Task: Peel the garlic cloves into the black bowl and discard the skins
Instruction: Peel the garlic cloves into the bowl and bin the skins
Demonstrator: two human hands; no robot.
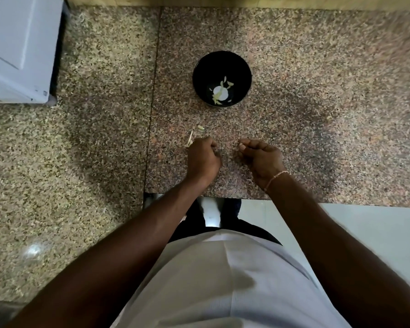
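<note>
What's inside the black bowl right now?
The black bowl holds a few pale peeled garlic cloves around a white patch at the bottom. Whether that patch is garlic or glare can't be told. Nothing covers the bowl.

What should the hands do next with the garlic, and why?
Probably finish gathering the loose skins: the left hand is curled by a strip of skin on the granite counter, and a small garlic piece lies just beyond. The right hand is curled too; what it holds is unclear. Peeled cloves already sit in the black bowl.
</note>
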